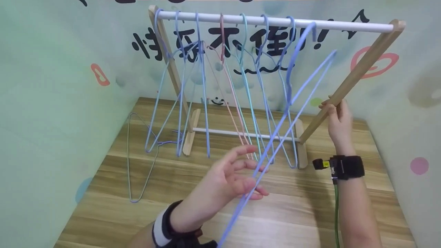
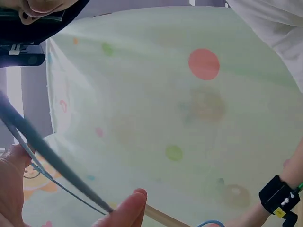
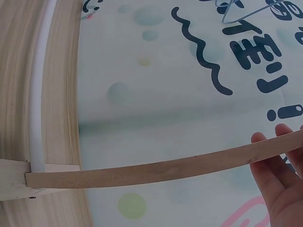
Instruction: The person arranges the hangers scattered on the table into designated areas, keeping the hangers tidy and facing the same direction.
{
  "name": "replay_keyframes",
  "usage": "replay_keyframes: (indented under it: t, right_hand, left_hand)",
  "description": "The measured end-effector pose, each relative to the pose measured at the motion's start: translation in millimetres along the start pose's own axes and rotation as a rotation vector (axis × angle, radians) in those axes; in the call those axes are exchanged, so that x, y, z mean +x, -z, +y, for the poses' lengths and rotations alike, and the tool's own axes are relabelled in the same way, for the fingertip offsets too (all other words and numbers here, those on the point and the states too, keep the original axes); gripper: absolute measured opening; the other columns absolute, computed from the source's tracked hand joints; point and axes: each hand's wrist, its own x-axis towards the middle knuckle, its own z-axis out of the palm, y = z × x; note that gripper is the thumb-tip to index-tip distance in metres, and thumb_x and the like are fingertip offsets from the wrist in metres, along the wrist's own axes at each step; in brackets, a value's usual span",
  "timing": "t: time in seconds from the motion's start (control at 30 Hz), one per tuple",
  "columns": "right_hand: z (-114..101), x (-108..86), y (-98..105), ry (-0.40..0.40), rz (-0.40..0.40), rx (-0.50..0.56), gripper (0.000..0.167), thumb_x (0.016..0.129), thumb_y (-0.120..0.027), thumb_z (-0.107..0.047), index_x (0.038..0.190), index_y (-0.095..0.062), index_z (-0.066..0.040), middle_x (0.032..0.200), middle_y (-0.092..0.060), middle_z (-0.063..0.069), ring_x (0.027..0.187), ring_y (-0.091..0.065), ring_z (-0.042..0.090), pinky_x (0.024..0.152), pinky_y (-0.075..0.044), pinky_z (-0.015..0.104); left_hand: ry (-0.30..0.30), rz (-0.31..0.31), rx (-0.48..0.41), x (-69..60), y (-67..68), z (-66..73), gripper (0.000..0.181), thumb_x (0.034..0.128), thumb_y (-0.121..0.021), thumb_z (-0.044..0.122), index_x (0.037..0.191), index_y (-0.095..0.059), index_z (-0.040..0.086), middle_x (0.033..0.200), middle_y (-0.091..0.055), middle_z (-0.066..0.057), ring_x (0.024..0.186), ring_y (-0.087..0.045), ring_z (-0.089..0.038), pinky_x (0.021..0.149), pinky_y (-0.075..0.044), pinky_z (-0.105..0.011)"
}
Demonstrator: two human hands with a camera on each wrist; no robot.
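A blue clothes hanger (image 1: 288, 86) slants across the front of the rack, and my left hand (image 1: 229, 175) holds it loosely between thumb and spread fingers. Its hook overlaps the white rod (image 1: 351, 26) in the head view; I cannot tell whether the two touch. In the left wrist view the hanger (image 2: 61, 163) crosses close to the thumb (image 2: 128, 208). My right hand (image 1: 339, 120) grips the rack's right wooden post (image 1: 361, 74), fingers around it, also seen in the right wrist view on the post (image 3: 156, 173).
Several blue hangers (image 1: 179, 103), a pink hanger (image 1: 230, 81) and a turquoise hanger (image 1: 245, 81) hang from the rod. Another hanger (image 1: 128, 162) lies on the wooden tabletop (image 1: 165, 203) at left. Printed cloth walls (image 1: 62, 86) close in the sides and back.
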Motion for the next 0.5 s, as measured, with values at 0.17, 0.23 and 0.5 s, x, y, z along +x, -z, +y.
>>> replay_keyframes:
  t: [0.17,0.23,0.5]
  right_hand:
    - [0,0.0,-1,0.003,0.001,-0.011,0.028,0.1,-0.047,-0.02,0.123,-0.055,-0.006,0.107,-0.061,0.014,0.1,-0.06,0.024,0.09,-0.045,0.028]
    - [1,0.3,-1,0.019,-0.001,-0.009,0.027,0.101,-0.045,-0.016,0.123,-0.054,-0.004,0.107,-0.06,0.017,0.1,-0.06,0.026,0.091,-0.046,0.029]
    - [1,0.2,-2,0.058,0.019,-0.011,0.024,0.1,-0.046,-0.012,0.121,-0.055,-0.003,0.103,-0.062,0.014,0.097,-0.061,0.027,0.089,-0.047,0.029]
  left_hand:
    - [0.054,0.005,0.058,19.0,-9.2,6.9,0.07,0.0835,-0.068,0.026,0.14,-0.036,0.0,0.119,-0.048,-0.021,0.082,-0.067,-0.032,0.08,-0.054,-0.046]
    - [0.074,0.008,0.051,28.1,-13.5,9.9,0.065,0.0862,-0.064,0.024,0.14,-0.037,-0.001,0.118,-0.048,-0.02,0.08,-0.066,-0.032,0.079,-0.055,-0.045]
    - [0.15,-0.005,0.05,66.7,-37.7,18.4,0.039,0.0948,-0.059,0.024,0.128,-0.049,0.006,0.112,-0.056,-0.013,0.079,-0.068,-0.03,0.076,-0.056,-0.04]
